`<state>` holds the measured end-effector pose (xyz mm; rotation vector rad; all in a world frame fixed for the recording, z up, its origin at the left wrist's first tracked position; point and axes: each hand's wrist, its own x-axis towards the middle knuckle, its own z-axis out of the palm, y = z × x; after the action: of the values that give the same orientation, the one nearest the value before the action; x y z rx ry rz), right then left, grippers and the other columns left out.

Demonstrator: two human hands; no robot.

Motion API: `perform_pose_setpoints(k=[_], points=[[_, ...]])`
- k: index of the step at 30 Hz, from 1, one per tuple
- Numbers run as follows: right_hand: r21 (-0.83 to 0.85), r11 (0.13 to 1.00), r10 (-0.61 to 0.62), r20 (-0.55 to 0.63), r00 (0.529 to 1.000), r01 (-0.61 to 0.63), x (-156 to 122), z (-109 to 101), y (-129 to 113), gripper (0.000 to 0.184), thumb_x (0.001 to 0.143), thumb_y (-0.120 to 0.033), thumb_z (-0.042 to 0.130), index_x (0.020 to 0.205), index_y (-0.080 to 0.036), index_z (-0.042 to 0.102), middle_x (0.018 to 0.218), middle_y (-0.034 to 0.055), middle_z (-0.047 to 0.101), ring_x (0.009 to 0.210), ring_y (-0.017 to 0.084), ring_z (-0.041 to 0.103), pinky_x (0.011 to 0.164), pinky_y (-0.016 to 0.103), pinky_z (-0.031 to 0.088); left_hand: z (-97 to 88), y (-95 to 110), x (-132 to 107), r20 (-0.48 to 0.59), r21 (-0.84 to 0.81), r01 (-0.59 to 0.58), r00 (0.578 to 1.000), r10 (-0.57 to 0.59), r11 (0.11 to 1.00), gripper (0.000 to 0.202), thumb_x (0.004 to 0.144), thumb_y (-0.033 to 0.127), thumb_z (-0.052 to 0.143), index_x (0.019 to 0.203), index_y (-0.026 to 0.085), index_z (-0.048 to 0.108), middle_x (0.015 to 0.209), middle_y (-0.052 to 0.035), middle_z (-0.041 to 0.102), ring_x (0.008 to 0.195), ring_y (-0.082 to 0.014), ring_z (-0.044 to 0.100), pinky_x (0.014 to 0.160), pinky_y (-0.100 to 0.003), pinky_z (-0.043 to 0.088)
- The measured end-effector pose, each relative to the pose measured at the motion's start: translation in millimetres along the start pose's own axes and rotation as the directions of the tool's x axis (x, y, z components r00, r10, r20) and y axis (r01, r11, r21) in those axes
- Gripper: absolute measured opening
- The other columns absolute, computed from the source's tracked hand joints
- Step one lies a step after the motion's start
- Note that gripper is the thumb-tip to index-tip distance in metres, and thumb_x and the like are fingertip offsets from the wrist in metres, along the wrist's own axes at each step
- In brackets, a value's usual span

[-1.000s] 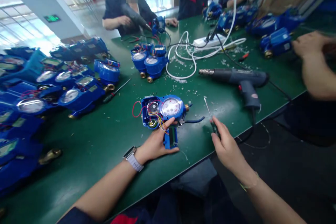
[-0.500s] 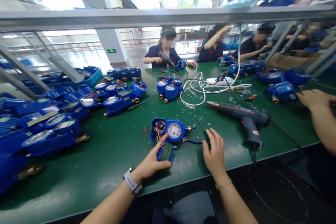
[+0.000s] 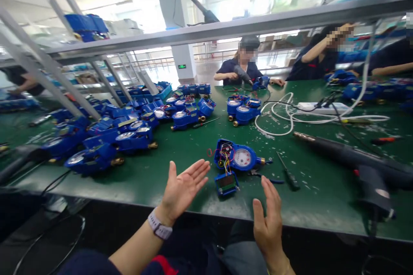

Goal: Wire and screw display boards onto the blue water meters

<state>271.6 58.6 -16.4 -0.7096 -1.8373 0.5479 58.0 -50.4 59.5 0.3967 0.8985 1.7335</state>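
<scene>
A blue water meter (image 3: 242,157) lies on the green bench with its housing open and wires exposed. Those wires run to a small display module (image 3: 226,183) that rests just in front of the meter. My left hand (image 3: 183,187), palm turned up and fingers stretched, is held left of the module and touches nothing. On the other side, my right hand (image 3: 268,215) is near the bench edge with its fingers extended, holding nothing. A screwdriver (image 3: 289,175) and dark-handled pliers (image 3: 269,178) lie beyond it, to the right of the meter.
Many blue meters (image 3: 134,134) crowd the left of the bench. A heat gun (image 3: 358,161) lies at the right. White cable loops (image 3: 274,131) and a power strip (image 3: 324,108) sit farther back. Across the bench, a person (image 3: 240,68) holds another heat gun.
My left hand has let go of the display module and moved left, turning palm up. My right hand has drawn back toward the bench edge. The view has swung left.
</scene>
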Motion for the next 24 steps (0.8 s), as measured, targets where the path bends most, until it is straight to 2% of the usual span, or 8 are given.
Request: perform_pose_setpoints(k=[3, 7, 11, 13, 17, 20, 23, 24], points=[[0.075, 0.99, -0.127, 0.107, 0.986, 0.119, -2, 14, -29, 0.054, 0.101, -0.03, 0.037, 0.153, -0.019, 0.028, 0.149, 0.0162, 0.04, 0.14, 0.032, 0.035, 0.105, 0.057, 0.039, 13.0, 1, -15, 0.141, -0.088, 0.055, 0.989, -0.043, 0.995, 0.095, 0.082, 0.085, 0.019, 0.132, 0.015, 0.06, 0.154, -0.0136, 0.042, 0.148, -0.0287, 0.03, 0.121, -0.045, 0.022], [0.122, 0.941, -0.333, 0.192, 0.923, 0.315, 3, 28, -53, 0.059, 0.103, -0.037, 0.031, 0.156, -0.015, 0.019, 0.153, 0.0181, 0.035, 0.143, 0.033, 0.03, 0.109, 0.058, 0.036, 22.1, -11, -27, 0.249, -0.112, 0.062, 0.968, -0.032, 0.992, 0.097, 0.08, 0.086, 0.014, 0.136, 0.018, 0.056, 0.156, -0.0108, 0.04, 0.15, -0.028, 0.024, 0.122, -0.046, 0.016], [0.081, 0.922, -0.385, 0.257, 0.886, 0.377, 12, 42, -63, 0.069, 0.102, -0.053, 0.019, 0.157, -0.012, 0.013, 0.156, 0.0202, 0.029, 0.146, 0.035, 0.023, 0.114, 0.06, 0.025, 28.3, -25, -36, 0.313, -0.099, 0.073, 0.949, -0.038, 0.992, 0.104, 0.075, 0.091, 0.012, 0.138, 0.019, 0.053, 0.155, -0.0103, 0.04, 0.15, -0.0276, 0.023, 0.124, -0.045, 0.011], [0.054, 0.909, -0.408, 0.322, 0.855, 0.413, 14, 49, -68, 0.076, 0.1, -0.059, 0.018, 0.157, -0.01, 0.013, 0.156, 0.0209, 0.029, 0.146, 0.036, 0.022, 0.116, 0.06, 0.017, 32.1, -29, -39, 0.331, -0.086, 0.073, 0.943, -0.04, 0.994, 0.106, 0.073, 0.093, 0.013, 0.141, 0.02, 0.05, 0.155, -0.0109, 0.04, 0.15, -0.0287, 0.023, 0.124, -0.046, 0.013], [0.029, 0.861, -0.472, 0.418, 0.776, 0.508, 13, 57, -79, 0.089, 0.094, -0.068, 0.032, 0.155, -0.005, 0.016, 0.152, 0.0224, 0.036, 0.145, 0.036, 0.024, 0.118, 0.059, 0.002, 35.0, -35, -43, 0.288, -0.115, 0.069, 0.957, -0.033, 0.991, 0.108, 0.072, 0.093, 0.015, 0.142, 0.017, 0.047, 0.154, -0.0143, 0.04, 0.15, -0.0311, 0.023, 0.123, -0.049, 0.017], [0.021, 0.853, -0.483, 0.414, 0.772, 0.522, 6, 55, -84, 0.093, 0.091, -0.071, 0.038, 0.153, -0.004, 0.021, 0.15, 0.0222, 0.038, 0.145, 0.036, 0.024, 0.119, 0.058, 0.0, 33.5, -37, -42, 0.216, -0.155, 0.044, 0.976, -0.01, 0.987, 0.107, 0.072, 0.093, 0.019, 0.139, 0.016, 0.05, 0.153, -0.0159, 0.041, 0.149, -0.0318, 0.026, 0.123, -0.049, 0.016], [0.057, 0.839, -0.516, 0.398, 0.758, 0.541, -9, 62, -87, 0.092, 0.088, -0.068, 0.048, 0.154, -0.008, 0.026, 0.151, 0.0179, 0.039, 0.142, 0.036, 0.031, 0.121, 0.056, 0.007, 31.9, -32, -38, 0.143, -0.181, 0.02, 0.99, 0.007, 0.983, 0.097, 0.077, 0.089, 0.025, 0.137, 0.019, 0.053, 0.152, -0.0138, 0.044, 0.148, -0.0296, 0.03, 0.124, -0.047, 0.016], [0.046, 0.834, -0.523, 0.383, 0.762, 0.55, -15, 69, -89, 0.086, 0.088, -0.062, 0.053, 0.155, -0.013, 0.027, 0.151, 0.0137, 0.041, 0.142, 0.034, 0.033, 0.121, 0.053, 0.016, 31.3, -29, -36, 0.133, -0.182, 0.015, 0.991, 0.009, 0.983, 0.092, 0.08, 0.087, 0.026, 0.138, 0.021, 0.052, 0.152, -0.0127, 0.045, 0.147, -0.029, 0.031, 0.123, -0.047, 0.016]])
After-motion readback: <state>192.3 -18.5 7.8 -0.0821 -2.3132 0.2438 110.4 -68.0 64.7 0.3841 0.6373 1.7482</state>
